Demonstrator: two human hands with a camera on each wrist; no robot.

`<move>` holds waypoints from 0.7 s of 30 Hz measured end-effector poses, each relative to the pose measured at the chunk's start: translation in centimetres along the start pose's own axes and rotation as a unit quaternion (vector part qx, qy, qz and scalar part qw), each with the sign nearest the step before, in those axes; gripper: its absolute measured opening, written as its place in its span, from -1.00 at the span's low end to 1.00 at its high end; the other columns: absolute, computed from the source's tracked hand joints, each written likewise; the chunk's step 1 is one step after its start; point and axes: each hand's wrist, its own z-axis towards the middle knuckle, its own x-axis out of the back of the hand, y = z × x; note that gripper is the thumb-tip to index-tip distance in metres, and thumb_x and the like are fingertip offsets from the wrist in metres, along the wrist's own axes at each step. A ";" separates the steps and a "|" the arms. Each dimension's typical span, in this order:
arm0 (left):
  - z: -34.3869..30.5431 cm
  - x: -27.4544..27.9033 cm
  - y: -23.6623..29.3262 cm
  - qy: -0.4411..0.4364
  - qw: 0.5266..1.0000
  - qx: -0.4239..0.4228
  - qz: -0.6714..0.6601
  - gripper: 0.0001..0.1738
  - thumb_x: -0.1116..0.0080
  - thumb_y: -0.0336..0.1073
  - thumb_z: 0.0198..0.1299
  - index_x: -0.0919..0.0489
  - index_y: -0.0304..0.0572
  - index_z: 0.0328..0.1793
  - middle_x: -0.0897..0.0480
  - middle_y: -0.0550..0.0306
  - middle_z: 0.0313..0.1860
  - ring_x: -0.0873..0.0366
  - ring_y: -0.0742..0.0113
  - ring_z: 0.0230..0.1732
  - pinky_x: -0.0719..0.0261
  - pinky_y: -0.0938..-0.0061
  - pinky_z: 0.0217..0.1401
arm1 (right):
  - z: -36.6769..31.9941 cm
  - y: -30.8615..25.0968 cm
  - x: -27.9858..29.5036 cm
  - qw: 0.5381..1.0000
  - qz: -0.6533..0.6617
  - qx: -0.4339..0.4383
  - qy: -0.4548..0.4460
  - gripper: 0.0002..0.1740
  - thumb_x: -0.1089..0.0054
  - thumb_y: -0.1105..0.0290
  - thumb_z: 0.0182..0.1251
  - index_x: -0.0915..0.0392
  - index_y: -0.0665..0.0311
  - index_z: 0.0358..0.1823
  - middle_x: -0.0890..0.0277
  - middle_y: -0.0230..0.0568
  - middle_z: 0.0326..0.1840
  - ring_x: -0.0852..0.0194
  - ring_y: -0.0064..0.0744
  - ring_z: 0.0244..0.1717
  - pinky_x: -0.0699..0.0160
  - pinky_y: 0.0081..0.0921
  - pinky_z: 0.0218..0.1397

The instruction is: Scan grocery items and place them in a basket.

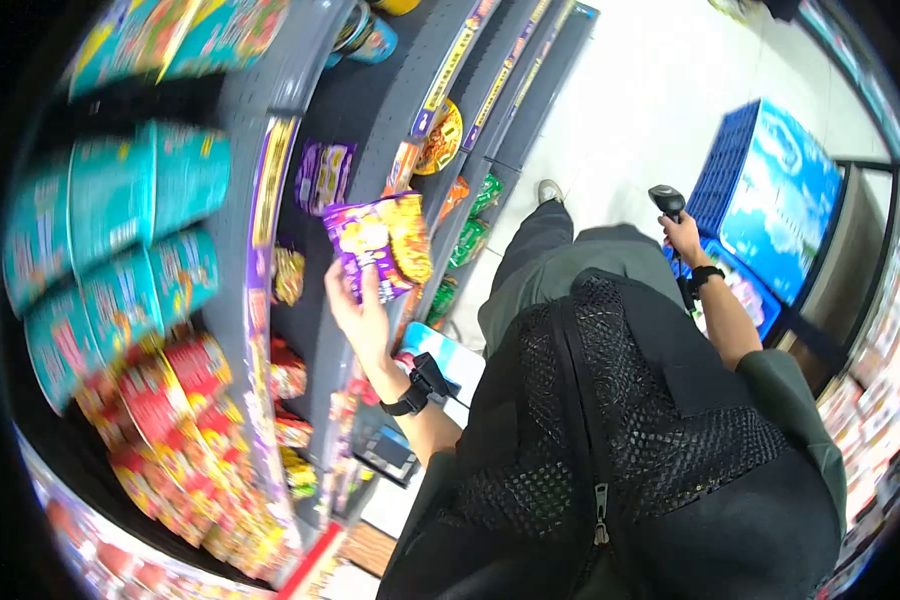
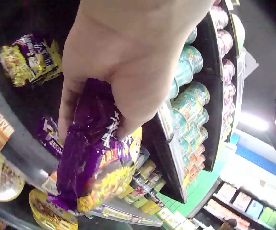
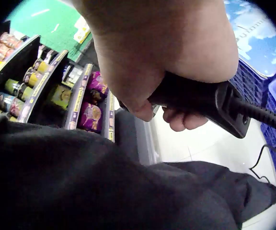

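My left hand (image 1: 358, 312) pinches a purple and yellow packet of instant noodles (image 1: 380, 245) in front of the shelf. In the left wrist view the thumb and fingers of the left hand (image 2: 121, 62) grip the packet (image 2: 92, 148) near its upper edge. Another purple packet (image 1: 324, 177) sits on the shelf just beyond it. My right hand (image 1: 683, 240) is wrapped around a black handheld barcode scanner (image 1: 667, 202), held over on the right. The right wrist view shows the scanner's handle (image 3: 195, 98) in the right hand (image 3: 162, 43), its coiled cable running off to the right.
Teal noodle tubs (image 1: 110, 190) and red and yellow packets (image 1: 185, 440) fill the shelf at left. Shelf edges (image 1: 265, 220) carry price labels. A blue crate (image 1: 727, 165) and a blue sky-patterned box (image 1: 785, 200) stand at right. White floor tiles (image 1: 630, 100) lie ahead.
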 end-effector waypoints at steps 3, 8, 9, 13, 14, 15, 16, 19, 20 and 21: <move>-7.6 -0.5 -1.2 -0.034 0.994 0.027 -0.097 -0.60 -0.16 -0.47 0.39 -0.38 -0.38 0.30 -0.64 -0.01 0.13 -0.58 0.41 0.10 -0.54 0.48 0.18 | -2.3 -3.2 2.3 0.998 -0.020 0.055 -0.035 -0.73 -0.35 0.28 0.24 -0.55 0.34 -0.23 -0.45 -0.36 -0.58 -0.41 -0.56 -0.68 -0.41 -0.55 -0.63; -19.1 -1.0 1.3 -0.036 0.996 0.000 -0.079 -0.66 -0.23 -0.57 0.27 -0.48 -0.33 0.16 -0.69 0.05 0.03 -0.62 0.43 0.03 -0.55 0.52 0.14 | -8.1 -9.7 4.1 0.969 -0.015 0.140 -0.205 -0.79 -0.29 0.33 0.29 -0.62 0.35 -0.22 -0.44 -0.40 -0.59 -0.36 -0.60 -0.68 -0.37 -0.58 -0.59; -21.3 -0.7 3.0 -0.041 0.999 0.006 -0.026 -0.68 -0.26 -0.62 0.16 -0.54 -0.32 0.05 -0.70 0.02 0.03 -0.63 0.39 0.06 -0.55 0.50 0.17 | -10.3 -11.2 3.9 0.960 -0.050 0.147 -0.233 -0.81 -0.27 0.35 0.31 -0.66 0.35 -0.22 -0.44 -0.41 -0.61 -0.35 -0.62 -0.68 -0.36 -0.58 -0.58; -28.9 0.3 6.6 0.017 0.961 -0.178 0.211 -0.61 -0.29 -0.63 -0.13 -0.62 -0.21 -0.09 -0.71 0.08 0.06 -0.59 -0.03 0.21 -0.49 0.10 0.29 | -17.1 -12.4 1.4 0.898 -0.111 0.203 -0.375 -0.76 -0.40 0.25 0.26 -0.63 0.28 -0.31 -0.45 -0.45 -0.61 -0.36 -0.65 -0.65 -0.35 -0.60 -0.56; -29.9 0.8 6.4 0.032 0.947 -0.201 0.248 -0.63 -0.32 -0.60 -0.11 -0.63 -0.17 -0.10 -0.71 0.12 0.07 -0.57 0.05 0.26 -0.43 0.07 0.34 | -18.3 -12.7 0.1 0.881 -0.126 0.231 -0.393 -0.74 -0.43 0.23 0.24 -0.62 0.27 -0.31 -0.45 -0.46 -0.61 -0.35 -0.65 -0.65 -0.35 -0.60 -0.55; -31.7 1.2 6.2 0.052 0.935 -0.218 0.276 -0.64 -0.32 -0.60 -0.10 -0.63 -0.16 -0.11 -0.71 0.12 0.08 -0.57 0.07 0.26 -0.43 0.06 0.34 | -20.5 -13.6 -0.2 0.870 -0.183 0.235 -0.393 -0.72 -0.45 0.22 0.22 -0.62 0.27 -0.28 -0.46 -0.45 -0.59 -0.36 -0.67 -0.63 -0.35 -0.60 -0.54; -33.7 1.3 6.1 0.071 0.921 -0.233 0.305 -0.65 -0.32 -0.59 -0.10 -0.63 -0.16 -0.12 -0.71 0.12 0.08 -0.56 0.08 0.26 -0.42 0.04 0.34 | -22.8 -14.3 -0.1 0.861 -0.191 0.243 -0.404 -0.69 -0.46 0.29 0.16 -0.62 0.34 -0.20 -0.55 -0.37 -0.49 -0.48 -0.56 -0.53 -0.48 -0.52 -0.42; -36.3 3.9 7.6 0.098 0.892 -0.273 0.347 -0.69 -0.33 -0.57 -0.06 -0.63 -0.13 -0.15 -0.71 0.14 0.10 -0.57 0.08 0.27 -0.40 -0.02 0.37 | -25.4 -13.6 1.5 0.785 -0.184 0.431 -0.404 -0.57 -0.44 0.42 0.05 -0.60 0.43 -0.03 -0.67 -0.25 -0.32 -0.57 -0.49 -0.30 -0.59 -0.43 -0.14; -36.9 5.3 8.5 0.092 0.879 -0.301 0.358 -0.71 -0.33 -0.57 -0.05 -0.63 -0.13 -0.16 -0.71 0.14 0.10 -0.57 0.06 0.28 -0.39 -0.05 0.38 | -28.9 -14.8 4.0 0.786 -0.199 0.436 -0.391 -0.54 -0.43 0.45 0.03 -0.59 0.45 0.01 -0.70 -0.21 -0.26 -0.58 -0.49 -0.23 -0.59 -0.40 -0.06; -37.3 6.4 9.7 0.088 0.874 -0.315 0.361 -0.74 -0.30 -0.60 -0.01 -0.62 -0.13 -0.18 -0.73 0.12 0.06 -0.60 0.03 0.24 -0.41 -0.06 0.38 | -31.3 -15.8 5.8 0.804 -0.225 0.398 -0.380 -0.52 -0.42 0.49 0.03 -0.60 0.43 0.05 -0.73 -0.18 -0.17 -0.58 -0.54 -0.16 -0.58 -0.43 0.00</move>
